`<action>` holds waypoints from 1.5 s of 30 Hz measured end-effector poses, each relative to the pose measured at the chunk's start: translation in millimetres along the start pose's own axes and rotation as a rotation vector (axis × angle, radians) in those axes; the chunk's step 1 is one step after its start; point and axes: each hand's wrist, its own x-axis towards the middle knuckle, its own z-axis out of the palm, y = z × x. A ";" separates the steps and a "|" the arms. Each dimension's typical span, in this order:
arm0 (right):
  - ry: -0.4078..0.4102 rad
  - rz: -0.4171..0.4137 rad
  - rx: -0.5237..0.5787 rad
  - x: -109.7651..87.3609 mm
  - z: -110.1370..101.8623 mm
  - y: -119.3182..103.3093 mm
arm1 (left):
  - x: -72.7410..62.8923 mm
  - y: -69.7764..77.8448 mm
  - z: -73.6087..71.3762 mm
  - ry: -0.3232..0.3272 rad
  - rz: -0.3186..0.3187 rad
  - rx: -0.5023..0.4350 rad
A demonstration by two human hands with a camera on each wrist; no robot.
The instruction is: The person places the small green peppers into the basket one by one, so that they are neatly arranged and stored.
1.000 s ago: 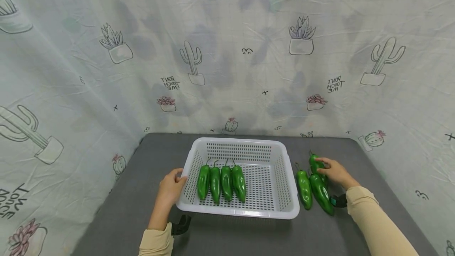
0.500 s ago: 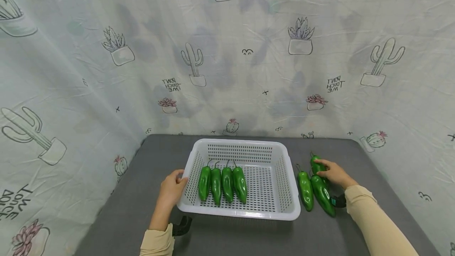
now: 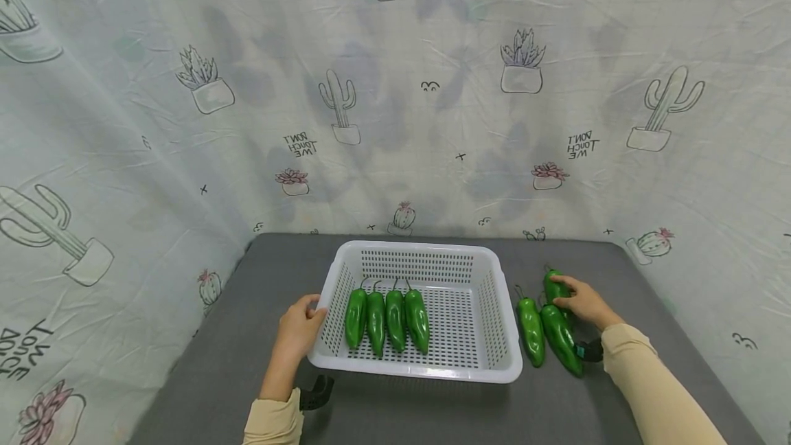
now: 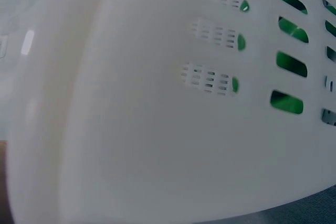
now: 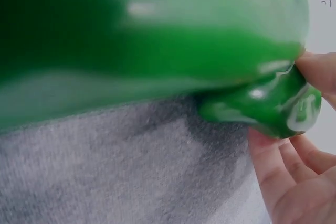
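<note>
My left hand [image 3: 298, 329] grips the left rim of a white slotted plastic basket [image 3: 414, 373], whose wall [image 4: 147, 129] fills the left wrist view. Inside, several glossy green peppers [image 3: 375, 325] lie side by side toward the left, stems pointing away. To the right of the basket, my right hand [image 3: 583, 302] pinches a green pepper [image 3: 554, 286] between thumb and fingers. The right wrist view shows this pepper [image 5: 262, 103] partly behind a nearer one, with the thumb above and fingers below. Two more peppers lie close by, a lighter one [image 3: 530, 332] and a darker one [image 3: 561, 340].
The grey tabletop [image 3: 228, 356] runs back to a pale curtain [image 3: 426, 122] printed with potted cacti, which also encloses both sides. Dark straps circle both wrists. The lighter pepper lies close along the basket's right wall.
The pepper at my right fingers has shifted slightly to the right relative to the two beside it. My left hand keeps its hold on the basket rim, and the basket's contents stay the same.
</note>
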 end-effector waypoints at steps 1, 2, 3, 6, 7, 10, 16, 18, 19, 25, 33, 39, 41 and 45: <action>0.006 0.006 -0.001 -1.0 -0.1 0.6 | -0.1 -0.3 0.2 0.001 0.000 0.001; 0.013 0.010 -0.005 -1.9 -0.3 1.2 | -0.3 -0.3 0.3 0.001 0.001 0.000; 0.019 0.013 -0.006 -2.8 -0.6 1.9 | -0.5 -0.5 0.4 0.002 0.000 0.000; 0.035 0.012 0.005 -5.4 -2.3 4.3 | -1.0 -1.3 0.1 -0.001 -0.004 -0.001; 0.038 0.009 0.016 -6.1 -3.1 4.9 | -1.0 -1.8 -0.1 -0.002 -0.005 -0.001; 0.048 0.000 0.043 -8.3 -5.2 7.0 | -0.7 -2.3 -0.4 -0.005 -0.007 -0.001; 0.060 0.006 0.084 -10.7 -9.1 7.4 | 0.8 -2.6 0.1 -0.003 -0.001 -0.002; 0.064 0.003 0.094 -11.3 -10.1 5.8 | 0.5 -1.7 -0.1 -0.001 0.000 0.000; 0.067 -0.001 0.098 -11.7 -10.4 4.7 | 0.4 -1.3 -0.2 -0.001 -0.003 -0.001; 0.085 -0.028 0.121 -12.0 -12.4 -4.7 | -0.7 -0.3 -0.8 -0.005 -0.004 -0.003; 0.113 -0.074 0.155 -12.2 -15.7 -31.2 | 0.1 -2.4 -1.5 -0.013 0.029 -0.008; 0.099 -0.128 0.175 -12.5 -15.9 -50.5 | -0.1 -2.1 -2.2 -0.015 0.023 -0.007; 0.089 -0.140 0.180 -11.7 -15.7 -56.6 | 0.1 -1.5 -2.2 -0.015 0.024 -0.005; 0.069 -0.170 0.182 -9.8 -14.4 -69.3 | 0.5 -1.7 -1.7 -0.016 0.016 -0.005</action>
